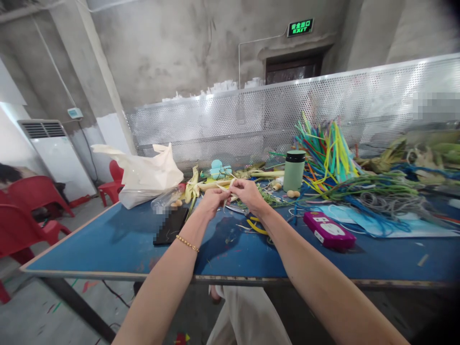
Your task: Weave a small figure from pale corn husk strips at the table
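Above the middle of the blue table, my left hand (213, 200) and my right hand (248, 193) meet, fingertips pinched together. Between them is a thin pale strip (232, 182) that looks like corn husk; one end sticks up and another hangs below the fingers. Just beneath my right hand lie yellow-handled scissors (257, 226), partly covered by my forearm. Pale husks and stalks (194, 184) are spread behind my hands. To the left of my left wrist, a flat black object (173, 226) rests on the table.
A white plastic bag (149, 177) stands at the left. A green lidded cup (294, 171), colourful pipe cleaners (334, 151), tangled cords (381, 206), a purple packet (329, 230) and blue face masks (373, 223) lie to the right. A perforated metal screen (215, 127) borders the back.
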Tool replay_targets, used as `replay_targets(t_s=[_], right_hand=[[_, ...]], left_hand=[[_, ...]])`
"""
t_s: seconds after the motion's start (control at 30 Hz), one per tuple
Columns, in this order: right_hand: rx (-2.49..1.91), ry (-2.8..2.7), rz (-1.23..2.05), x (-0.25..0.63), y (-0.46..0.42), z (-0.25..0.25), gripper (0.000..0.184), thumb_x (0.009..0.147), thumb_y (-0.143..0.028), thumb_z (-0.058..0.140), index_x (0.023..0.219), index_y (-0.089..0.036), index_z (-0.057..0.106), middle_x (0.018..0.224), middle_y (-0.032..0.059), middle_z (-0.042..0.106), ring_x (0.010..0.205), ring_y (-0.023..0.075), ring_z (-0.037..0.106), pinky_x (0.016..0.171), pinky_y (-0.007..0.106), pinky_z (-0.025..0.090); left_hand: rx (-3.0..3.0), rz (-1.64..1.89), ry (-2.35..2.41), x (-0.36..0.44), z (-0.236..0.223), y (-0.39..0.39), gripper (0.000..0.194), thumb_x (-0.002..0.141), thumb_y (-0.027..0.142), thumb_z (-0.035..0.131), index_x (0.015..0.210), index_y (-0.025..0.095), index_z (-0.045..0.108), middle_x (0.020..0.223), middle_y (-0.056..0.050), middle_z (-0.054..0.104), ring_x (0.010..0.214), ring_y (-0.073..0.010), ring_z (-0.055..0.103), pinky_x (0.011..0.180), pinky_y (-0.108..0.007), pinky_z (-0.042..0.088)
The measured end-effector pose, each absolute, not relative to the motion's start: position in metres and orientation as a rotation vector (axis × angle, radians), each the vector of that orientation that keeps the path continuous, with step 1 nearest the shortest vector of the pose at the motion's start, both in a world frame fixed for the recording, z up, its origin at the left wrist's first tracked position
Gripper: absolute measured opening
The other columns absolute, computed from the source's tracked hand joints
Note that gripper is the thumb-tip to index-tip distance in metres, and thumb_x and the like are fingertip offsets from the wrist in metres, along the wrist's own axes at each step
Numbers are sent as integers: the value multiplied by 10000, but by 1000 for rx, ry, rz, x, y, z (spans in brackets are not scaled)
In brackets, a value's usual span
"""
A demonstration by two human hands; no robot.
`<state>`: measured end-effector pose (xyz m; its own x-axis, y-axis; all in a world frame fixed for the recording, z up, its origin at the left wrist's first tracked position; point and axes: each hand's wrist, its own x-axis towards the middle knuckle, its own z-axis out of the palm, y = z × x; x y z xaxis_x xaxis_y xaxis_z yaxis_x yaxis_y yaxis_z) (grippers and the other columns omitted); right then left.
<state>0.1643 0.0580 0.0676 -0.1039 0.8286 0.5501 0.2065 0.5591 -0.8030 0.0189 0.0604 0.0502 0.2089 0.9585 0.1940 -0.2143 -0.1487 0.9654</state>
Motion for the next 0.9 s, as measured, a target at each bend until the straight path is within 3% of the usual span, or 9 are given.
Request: replay_targets(t_s=[0.2,0.43,0.63,0.8,0.9], right_hand=[[-940,-1599,641,163,61,66,147,638,-281,596,555,-169,550,563,-26,522,572,108,448,558,238,360],[-974,-1591,657,163,60,65,142,652,-252,610,547,-174,554,558,-28,533,571,110,466,557,234,375],[-963,-1608,659,163,64,64,160,700,-255,612,571,-177,559,572,-24,559,571,121,495,587,245,394],[-1084,-1589,247,172,68,69,191,826,-322,568,744,-180,665,783,55,688,724,174,583,704,278,420],[-1154,-1578,20,173,67,70,223,853,-313,555,720,-186,682,797,64,689,738,175,574,699,275,397]], left_hand=[[1239,1264,779,21,52,59,217,593,230,838,568,114,656,546,-45,593,516,-123,513,553,-276,377],[1234,1276,761,24,51,61,128,567,140,806,591,105,686,565,-47,608,531,-125,520,592,-288,395],[1225,1292,745,25,50,59,191,570,197,844,599,105,679,585,-52,623,550,-129,536,597,-287,401],[965,1377,723,19,57,61,278,551,249,882,707,140,680,670,-24,663,613,-130,587,569,-244,399],[823,1416,792,15,60,65,309,568,266,884,773,157,679,679,-6,660,579,-105,555,536,-227,366]])
